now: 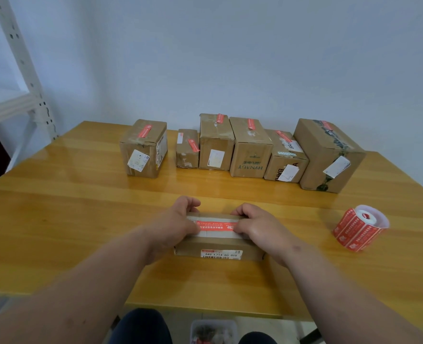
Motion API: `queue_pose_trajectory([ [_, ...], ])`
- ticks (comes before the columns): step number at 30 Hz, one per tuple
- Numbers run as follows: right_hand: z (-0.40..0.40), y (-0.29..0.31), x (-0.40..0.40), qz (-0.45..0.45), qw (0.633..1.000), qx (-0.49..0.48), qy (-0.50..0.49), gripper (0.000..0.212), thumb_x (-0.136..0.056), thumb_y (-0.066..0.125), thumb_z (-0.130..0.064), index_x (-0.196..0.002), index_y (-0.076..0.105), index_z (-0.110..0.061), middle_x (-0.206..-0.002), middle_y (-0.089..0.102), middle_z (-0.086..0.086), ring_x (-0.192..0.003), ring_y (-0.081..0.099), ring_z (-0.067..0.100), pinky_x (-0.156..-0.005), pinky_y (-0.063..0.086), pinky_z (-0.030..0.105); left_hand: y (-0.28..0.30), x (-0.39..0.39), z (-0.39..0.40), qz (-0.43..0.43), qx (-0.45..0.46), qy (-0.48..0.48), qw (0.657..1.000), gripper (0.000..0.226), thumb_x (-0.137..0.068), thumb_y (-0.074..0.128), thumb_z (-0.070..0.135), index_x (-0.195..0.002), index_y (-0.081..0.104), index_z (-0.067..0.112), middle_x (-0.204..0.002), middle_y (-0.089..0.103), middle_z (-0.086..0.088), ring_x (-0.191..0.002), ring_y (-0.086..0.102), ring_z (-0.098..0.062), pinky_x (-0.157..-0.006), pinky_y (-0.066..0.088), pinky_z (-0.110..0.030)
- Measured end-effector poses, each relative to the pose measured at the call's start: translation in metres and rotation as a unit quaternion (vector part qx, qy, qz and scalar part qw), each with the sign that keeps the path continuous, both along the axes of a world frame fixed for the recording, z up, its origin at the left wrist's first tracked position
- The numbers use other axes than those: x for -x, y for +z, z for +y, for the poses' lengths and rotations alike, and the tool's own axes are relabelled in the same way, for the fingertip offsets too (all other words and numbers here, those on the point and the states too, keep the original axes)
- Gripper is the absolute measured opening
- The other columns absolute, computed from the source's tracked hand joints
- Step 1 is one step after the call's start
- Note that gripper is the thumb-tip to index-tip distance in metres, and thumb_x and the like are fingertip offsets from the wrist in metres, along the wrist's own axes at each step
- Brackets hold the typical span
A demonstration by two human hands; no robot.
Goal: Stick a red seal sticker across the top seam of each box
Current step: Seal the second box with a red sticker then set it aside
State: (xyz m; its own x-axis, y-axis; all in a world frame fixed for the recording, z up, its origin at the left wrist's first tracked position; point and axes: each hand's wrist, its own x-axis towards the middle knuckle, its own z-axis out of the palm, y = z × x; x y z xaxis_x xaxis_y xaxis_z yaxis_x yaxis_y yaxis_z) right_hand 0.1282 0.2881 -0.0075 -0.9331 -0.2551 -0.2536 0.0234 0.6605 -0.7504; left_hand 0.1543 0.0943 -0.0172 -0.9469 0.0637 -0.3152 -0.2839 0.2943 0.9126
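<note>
Your left hand point(174, 225) and right hand point(256, 228) pinch the red sticker's point(216, 225) ends, its long axis nine-to-three (along the tape) atop the box point(220, 245).

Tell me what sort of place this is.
Probably a small parcel-packing or shipping room: a row of brown cardboard boxes with shipping labels on a yellow wooden table, a roll of red seal stickers, and white metal shelving.
</note>
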Motion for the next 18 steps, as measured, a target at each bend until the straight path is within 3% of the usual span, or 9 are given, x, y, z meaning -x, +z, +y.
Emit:
queue_pose_trajectory([
  [3,-0.003,0.000,-0.002,0.019,0.999,-0.029,0.000,0.022,-0.075,0.058,-0.041,-0.094,0.058,-0.030,-0.108,0.060,-0.006,-0.099,0.059,0.017,-0.089,0.050,0.042,0.000,0.000,0.002,0.009,0.016,0.001,1.000,0.051,-0.087,0.053,-0.004,-0.128,0.042,0.024,-0.116,0.047,0.003,-0.107,0.054,-0.026,-0.094,0.050,-0.040],
  [7,0.001,-0.001,0.002,0.003,1.000,-0.007,0.007,0.016,-0.086,0.058,-0.020,-0.101,0.059,-0.024,-0.112,0.059,0.000,-0.101,0.058,0.020,-0.083,0.049,0.035,-0.001,0.001,0.000,0.001,0.001,0.001,1.000,0.049,-0.088,0.046,-0.007,-0.129,0.042,0.021,-0.116,0.047,0.001,-0.103,0.053,-0.023,-0.096,0.048,-0.040],
  [9,0.002,-0.002,0.002,0.004,1.000,0.003,-0.002,0.015,-0.087,0.055,-0.018,-0.100,0.060,-0.022,-0.111,0.060,0.001,-0.100,0.058,0.020,-0.082,0.047,0.035,-0.001,0.002,0.000,-0.002,-0.007,0.007,1.000,0.045,-0.090,0.045,-0.004,-0.128,0.043,0.021,-0.116,0.048,0.000,-0.101,0.052,-0.021,-0.094,0.048,-0.038],
  [13,-0.005,-0.005,0.002,0.045,0.998,-0.035,-0.019,0.015,-0.092,0.056,-0.040,-0.091,0.059,-0.025,-0.099,0.063,-0.005,-0.094,0.059,0.017,-0.085,0.048,0.039,-0.006,0.003,0.003,0.009,0.015,0.021,1.000,0.034,-0.095,0.058,0.020,-0.124,0.043,0.028,-0.116,0.050,0.004,-0.101,0.057,-0.020,-0.089,0.052,-0.037],
  [16,-0.005,-0.005,0.004,0.043,0.998,-0.037,-0.020,0.009,-0.095,0.051,-0.026,-0.093,0.059,-0.023,-0.102,0.062,-0.004,-0.096,0.058,0.018,-0.086,0.047,0.038,-0.010,0.005,0.003,0.017,0.035,0.032,0.999,0.035,-0.094,0.056,0.013,-0.122,0.045,0.029,-0.117,0.050,0.004,-0.104,0.057,-0.023,-0.095,0.051,-0.044],
  [18,-0.003,-0.004,0.003,0.032,0.999,-0.019,-0.029,0.017,-0.095,0.045,-0.016,-0.097,0.061,-0.021,-0.107,0.062,0.000,-0.098,0.056,0.020,-0.083,0.044,0.035,-0.010,0.007,0.003,0.016,0.035,0.044,0.998,0.035,-0.094,0.049,0.006,-0.122,0.046,0.027,-0.115,0.051,0.003,-0.101,0.057,-0.023,-0.094,0.051,-0.042],
])
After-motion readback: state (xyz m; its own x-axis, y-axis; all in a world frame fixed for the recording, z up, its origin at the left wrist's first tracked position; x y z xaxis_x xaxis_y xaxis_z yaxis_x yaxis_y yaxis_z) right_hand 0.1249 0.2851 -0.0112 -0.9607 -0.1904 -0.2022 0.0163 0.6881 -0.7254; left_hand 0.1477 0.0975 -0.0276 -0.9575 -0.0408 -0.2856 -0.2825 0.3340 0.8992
